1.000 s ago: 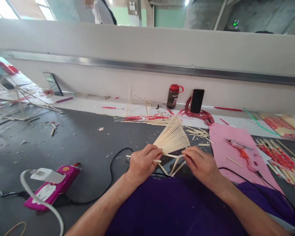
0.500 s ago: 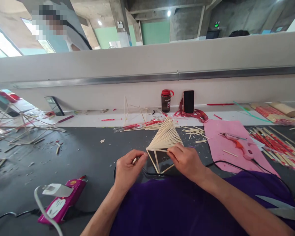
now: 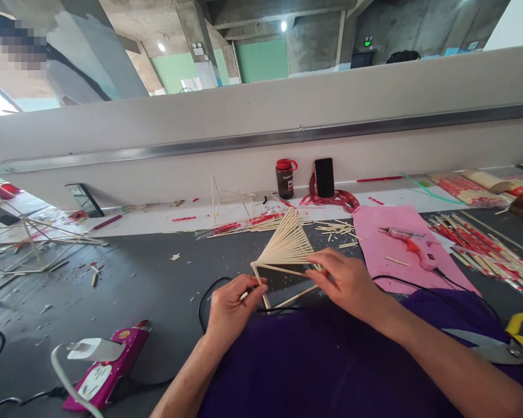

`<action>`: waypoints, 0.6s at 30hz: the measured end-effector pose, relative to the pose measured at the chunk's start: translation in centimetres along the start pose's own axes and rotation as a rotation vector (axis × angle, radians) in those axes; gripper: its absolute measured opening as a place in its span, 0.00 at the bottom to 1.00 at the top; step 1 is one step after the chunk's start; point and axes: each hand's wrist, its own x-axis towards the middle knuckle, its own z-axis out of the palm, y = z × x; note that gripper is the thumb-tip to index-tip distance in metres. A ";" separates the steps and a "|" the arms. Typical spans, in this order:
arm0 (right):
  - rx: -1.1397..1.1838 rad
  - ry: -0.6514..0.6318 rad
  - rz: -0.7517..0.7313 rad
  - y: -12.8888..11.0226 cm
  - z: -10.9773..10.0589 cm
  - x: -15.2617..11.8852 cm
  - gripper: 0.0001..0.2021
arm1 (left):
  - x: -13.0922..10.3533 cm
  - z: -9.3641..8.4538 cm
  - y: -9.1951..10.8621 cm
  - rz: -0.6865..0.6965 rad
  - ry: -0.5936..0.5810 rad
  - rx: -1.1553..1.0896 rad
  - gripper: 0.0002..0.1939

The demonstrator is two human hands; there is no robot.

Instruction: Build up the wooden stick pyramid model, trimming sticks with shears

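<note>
A model of thin wooden sticks [image 3: 284, 241], fanned out like a pleated slope over an open stick frame, stands at the table's front edge. My left hand [image 3: 235, 303] is closed at the frame's front left leg, thumb and forefinger pinching it. A short stick end [image 3: 244, 296] pokes out from that hand's curled fingers. On the other side, my right hand [image 3: 346, 280] has its thumb and fingers around the right corner of the model; its exact grip is partly hidden. Another stick [image 3: 294, 296] of the frame runs low between the hands.
At right, a glue gun [image 3: 418, 249] lies on a pink sheet [image 3: 375, 232]. Yellow-handled scissors [image 3: 501, 348] rest nearer me. Behind stand a bottle [image 3: 285, 180] and a phone [image 3: 324, 177]. A purple power strip [image 3: 108, 366] and a larger stick frame [image 3: 30, 244] are left.
My left hand has moved onto the frame's left leg, and my right fingers have shifted at the right corner. The model has turned slightly. The whole view has swung a little right.
</note>
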 end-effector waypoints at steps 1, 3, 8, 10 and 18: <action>-0.001 0.027 0.022 0.5 -1.0 -0.3 0.08 | 0.0 0.0 0.0 -0.013 -0.008 -0.011 0.07; -0.047 0.063 0.036 1.6 -3.0 -1.0 0.07 | 0.0 0.0 0.0 0.001 -0.018 -0.027 0.07; -0.303 0.082 0.087 5.5 -8.6 -2.9 0.07 | 0.1 0.0 -1.0 0.036 -0.014 0.053 0.08; -0.448 0.077 0.207 7.8 -10.9 -3.8 0.09 | 0.3 -0.1 -1.7 -0.014 0.026 0.104 0.11; -0.720 -0.034 0.529 14.9 -16.0 -8.6 0.14 | 0.5 0.3 -2.3 -0.130 0.123 0.202 0.18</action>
